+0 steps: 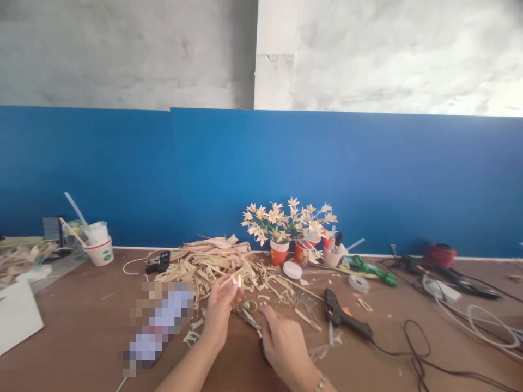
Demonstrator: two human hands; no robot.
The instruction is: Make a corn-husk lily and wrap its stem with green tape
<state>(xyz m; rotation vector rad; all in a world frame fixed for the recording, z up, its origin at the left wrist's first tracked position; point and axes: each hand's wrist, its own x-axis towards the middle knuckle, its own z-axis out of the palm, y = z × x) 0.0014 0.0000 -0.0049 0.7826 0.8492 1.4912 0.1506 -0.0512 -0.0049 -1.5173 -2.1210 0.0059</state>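
My left hand [219, 311] is raised at the front of a heap of dry husk strips. Its fingertips pinch a small pale flower-like piece [237, 281], whose exact shape is blurred. To its right, my right hand [285, 342] is low over the brown table, back upward, curled round the dark handles of scissors [250, 320]. The blades point away to the upper left, towards my left hand. Most right fingers are hidden beneath the hand. A small rounded pale-green object [250, 306] is close by the blades.
Dry husk strips [216, 253] lie heaped behind the hands. Pale artificial flowers [281, 220] stand in red cups [279, 252]. Right are a black glue gun [345, 317], a tape roll [359, 283] and cables [425, 354]. A blurred-out device [159, 326] and a white cup [100, 252] are left.
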